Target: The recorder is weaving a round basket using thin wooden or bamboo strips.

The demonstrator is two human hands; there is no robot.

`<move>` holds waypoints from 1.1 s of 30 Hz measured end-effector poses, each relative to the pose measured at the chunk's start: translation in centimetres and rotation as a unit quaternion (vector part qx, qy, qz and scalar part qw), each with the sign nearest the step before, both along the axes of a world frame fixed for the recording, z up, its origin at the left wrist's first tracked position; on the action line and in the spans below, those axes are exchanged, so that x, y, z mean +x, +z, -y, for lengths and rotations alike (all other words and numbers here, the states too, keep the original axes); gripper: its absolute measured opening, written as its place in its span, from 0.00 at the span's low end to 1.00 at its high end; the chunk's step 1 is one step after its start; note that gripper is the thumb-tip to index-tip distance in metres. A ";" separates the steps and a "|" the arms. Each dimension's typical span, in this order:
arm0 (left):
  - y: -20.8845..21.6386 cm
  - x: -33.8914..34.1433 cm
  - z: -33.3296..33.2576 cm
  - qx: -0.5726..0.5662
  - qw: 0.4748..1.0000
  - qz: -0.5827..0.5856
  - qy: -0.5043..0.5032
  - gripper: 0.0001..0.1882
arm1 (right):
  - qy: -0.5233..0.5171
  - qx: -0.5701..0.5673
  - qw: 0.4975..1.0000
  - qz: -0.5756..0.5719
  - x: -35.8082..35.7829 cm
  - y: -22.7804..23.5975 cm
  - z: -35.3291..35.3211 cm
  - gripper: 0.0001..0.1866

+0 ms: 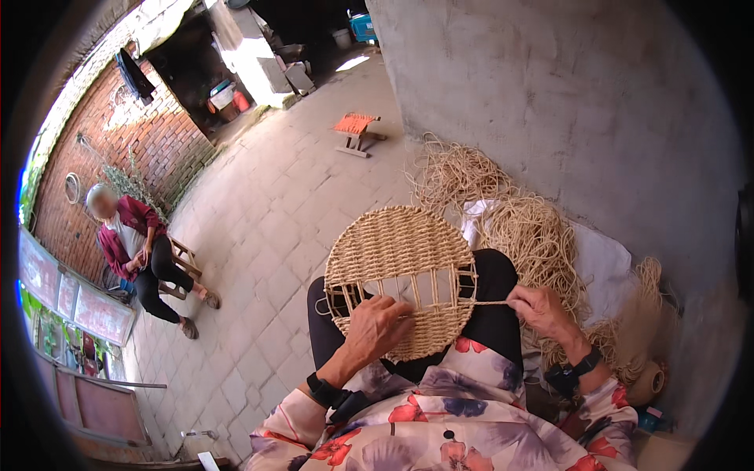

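Note:
A round mat of woven straw cord (pixel 404 243) rests on my lap. Its upper and lower parts are densely woven, and an open band of bare upright cords crosses between them. My left hand (pixel 377 326) is closed over the lower left of this band, its fingers bent onto the weave; the fingertips are partly hidden. Off the mat's right side, a straw cord (pixel 493 303) runs out taut and level. My right hand (pixel 538 308) pinches that cord's outer end, a little apart from the rim.
Loose straw cord (pixel 526 243) lies heaped against the grey wall (pixel 565 102) on my right, partly over a white sheet (pixel 601 255). An orange-topped stool (pixel 356 133) stands ahead on the paving. At left, another person (pixel 145 247) sits on a wooden stool near a brick wall (pixel 118 129).

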State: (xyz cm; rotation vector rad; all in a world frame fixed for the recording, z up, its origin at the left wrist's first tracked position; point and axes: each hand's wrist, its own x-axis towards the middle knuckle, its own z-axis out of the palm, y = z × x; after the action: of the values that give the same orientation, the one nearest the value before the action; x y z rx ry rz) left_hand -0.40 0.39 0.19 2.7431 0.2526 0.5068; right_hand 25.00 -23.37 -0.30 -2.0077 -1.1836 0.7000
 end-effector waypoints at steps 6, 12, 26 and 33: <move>1.2 0.3 1.0 0.010 0.999 -0.051 0.017 0.11 | 0.086 0.218 0.913 0.333 -5.9 1.2 -6.8 0.04; 1.5 1.4 1.3 0.000 0.997 0.054 0.058 0.11 | 0.071 0.229 0.932 0.273 -5.0 -0.3 -6.5 0.09; 0.6 6.3 3.7 -0.076 0.995 0.015 -0.061 0.11 | 0.052 0.227 0.969 0.079 -0.8 -1.0 -4.6 0.08; 0.9 7.1 3.9 -0.115 0.992 -0.004 -0.056 0.11 | 0.017 0.198 0.980 0.013 -0.1 -1.0 -5.8 0.11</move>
State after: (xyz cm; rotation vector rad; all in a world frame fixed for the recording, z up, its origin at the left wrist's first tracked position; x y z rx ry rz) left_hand 6.73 -3.52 1.06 2.5191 0.1469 0.4097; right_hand 24.91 -17.58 -1.32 -1.6702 -1.2613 0.4143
